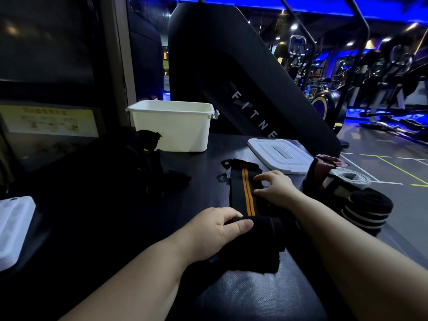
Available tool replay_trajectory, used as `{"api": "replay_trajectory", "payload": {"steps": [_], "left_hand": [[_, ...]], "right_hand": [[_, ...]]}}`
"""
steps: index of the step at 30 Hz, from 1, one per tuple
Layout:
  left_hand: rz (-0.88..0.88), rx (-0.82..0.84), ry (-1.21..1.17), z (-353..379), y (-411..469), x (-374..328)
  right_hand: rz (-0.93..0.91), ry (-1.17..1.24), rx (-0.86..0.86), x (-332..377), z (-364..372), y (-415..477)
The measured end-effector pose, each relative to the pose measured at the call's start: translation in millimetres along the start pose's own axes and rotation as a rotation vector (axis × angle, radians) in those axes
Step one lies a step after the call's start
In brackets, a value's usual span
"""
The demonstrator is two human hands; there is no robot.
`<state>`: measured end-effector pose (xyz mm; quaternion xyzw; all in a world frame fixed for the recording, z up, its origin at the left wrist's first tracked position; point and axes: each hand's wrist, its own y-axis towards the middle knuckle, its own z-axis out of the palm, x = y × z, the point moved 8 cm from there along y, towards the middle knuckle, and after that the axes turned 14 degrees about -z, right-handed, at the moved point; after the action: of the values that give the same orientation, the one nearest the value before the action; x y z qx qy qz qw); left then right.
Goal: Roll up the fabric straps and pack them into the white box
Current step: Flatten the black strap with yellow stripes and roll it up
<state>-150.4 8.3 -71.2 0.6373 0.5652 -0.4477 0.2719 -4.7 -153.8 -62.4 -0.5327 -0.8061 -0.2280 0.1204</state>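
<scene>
Where the dark textured table (254, 297) ends, a gym hall under blue lighting is seen, with exercise machines (382, 72) ranged at the right. From the left are counted: one pale plastic tray (14, 228) at the table's edge, one heap of dark straps (139, 163), and one white box (173, 126) standing open at the back. One black strap (246, 191) with two orange stripes is laid flat at centre, apart from the box. Its rolled near end is grasped by the left hand (215, 230); its flat part is pressed by the fingertips of the right hand (275, 187), nothing being clasped. One white lid (280, 156) lies flat behind. At least three rolled straps (368, 209) are gathered at the far right.
</scene>
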Motion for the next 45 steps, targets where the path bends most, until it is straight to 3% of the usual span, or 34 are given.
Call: {"api": "replay_trajectory", "payload": {"steps": [3,7,10,20,27,31,33,35,37,43,45], "left_hand": [[0.021,-0.030,0.069,-1,3,-1],[0.004,-0.046,0.106,-1,5,1],[-0.010,-0.039,0.104,-1,5,2],[-0.028,-0.055,0.125,0,12,5],[-0.040,-0.065,0.132,1,14,5],[-0.070,-0.073,0.157,1,14,4],[-0.089,-0.076,0.176,1,16,2],[-0.107,-0.076,0.189,2,17,0],[-0.118,-0.079,0.236,2,19,-5],[-0.178,-0.129,0.575,-12,29,-24],[-0.171,-0.143,0.569,-17,31,-27]], "right_hand": [[-0.212,-0.002,-0.061,23,-4,1],[-0.182,-0.074,0.299,24,28,0],[-0.153,-0.244,0.408,17,38,1],[-0.123,-0.420,0.377,18,26,10],[-0.151,-0.394,0.337,15,26,13],[-0.221,-0.345,0.222,25,8,7],[-0.260,-0.229,0.128,32,-10,0],[-0.243,0.039,0.095,39,-25,-13],[-0.229,0.251,0.108,48,-37,-32],[-0.245,0.560,0.256,58,-34,-79],[-0.253,0.663,0.280,53,-25,-90]]}}
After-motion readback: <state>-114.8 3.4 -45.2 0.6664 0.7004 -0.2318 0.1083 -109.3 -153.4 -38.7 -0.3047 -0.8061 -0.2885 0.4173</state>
